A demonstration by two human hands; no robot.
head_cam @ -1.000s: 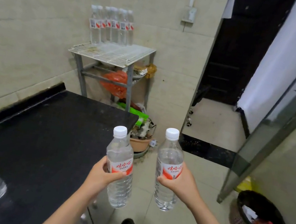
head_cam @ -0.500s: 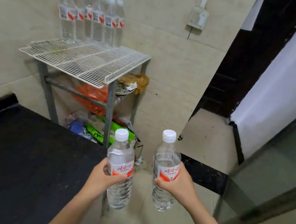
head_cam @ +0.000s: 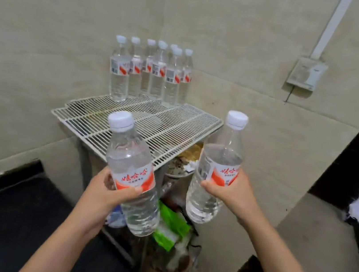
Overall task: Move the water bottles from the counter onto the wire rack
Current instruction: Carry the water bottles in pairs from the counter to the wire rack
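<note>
Near the middle of the frame stands the wire rack (head_cam: 175, 126), and we are much closer to it than we were a second ago. Back then it sat small in the upper left; now its white top fills the centre, right past our hands.

Our left hand (head_cam: 105, 192) holds the left bottle (head_cam: 132, 173), with the fingers (head_cam: 134, 190) wrapped tight around its red label. This bottle leans a little to the left. Our right hand (head_cam: 233, 192) holds the right bottle (head_cam: 216, 171) the same way, fingers closed on the label, and it stands nearly straight up. Both bottles are up in the air, in front of the rack's near edge, not on it yet.

At the back of the rack, in the upper middle of the frame, a group of bottles (head_cam: 150, 73) already stands in the corner by the wall. The front part of the rack is bare wire.

The dark surface (head_cam: 10, 215) is at the lower left, below our left arm.

We think the walk over is nearly done. Next we likely reach forward and set both bottles down flat on the wires.
</note>
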